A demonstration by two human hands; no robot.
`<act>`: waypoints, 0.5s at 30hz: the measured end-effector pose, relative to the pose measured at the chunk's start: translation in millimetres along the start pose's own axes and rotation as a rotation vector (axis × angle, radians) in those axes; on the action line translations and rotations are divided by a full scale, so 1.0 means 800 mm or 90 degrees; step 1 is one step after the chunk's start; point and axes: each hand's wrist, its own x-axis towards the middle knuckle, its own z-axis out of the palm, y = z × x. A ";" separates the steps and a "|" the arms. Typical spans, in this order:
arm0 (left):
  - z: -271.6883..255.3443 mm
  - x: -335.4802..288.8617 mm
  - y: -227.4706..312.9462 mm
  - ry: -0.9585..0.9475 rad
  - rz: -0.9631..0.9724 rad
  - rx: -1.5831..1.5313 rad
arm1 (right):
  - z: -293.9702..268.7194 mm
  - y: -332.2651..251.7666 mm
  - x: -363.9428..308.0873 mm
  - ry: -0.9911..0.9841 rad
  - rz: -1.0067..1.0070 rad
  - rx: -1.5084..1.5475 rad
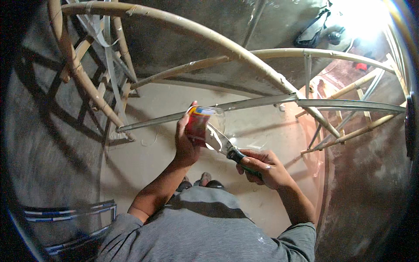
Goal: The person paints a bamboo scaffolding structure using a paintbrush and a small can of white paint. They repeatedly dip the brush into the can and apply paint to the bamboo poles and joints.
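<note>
My left hand (185,146) is wrapped round a small red container (198,127) with yellow and blue print, held tilted in front of my chest. Its far side looks pale and see-through. In my right hand (267,168) is a putty knife (239,156), gripped by its dark handle. The blade points up and left, against or just inside the container's mouth; whether it touches the inner wall I cannot tell. White paste (214,137) coats the blade and the container's edge.
Bamboo ladders with long curved poles (209,35) stand left and right, crossing ahead of me. A metal channel (257,102) spans between them just beyond my hands. A bright lamp (366,17) glares at upper right beside a dark bag (312,35). My feet (205,178) are on the pale floor below.
</note>
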 end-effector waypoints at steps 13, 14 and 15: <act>-0.028 0.028 -0.029 -0.066 0.244 0.346 | -0.133 -0.194 -0.166 0.401 -0.942 0.250; -0.028 0.025 -0.034 -0.076 0.291 0.478 | -0.152 -0.229 -0.180 0.409 -1.109 0.175; -0.029 0.028 -0.038 -0.085 0.232 0.440 | -0.179 -0.256 -0.200 0.682 -1.121 -0.048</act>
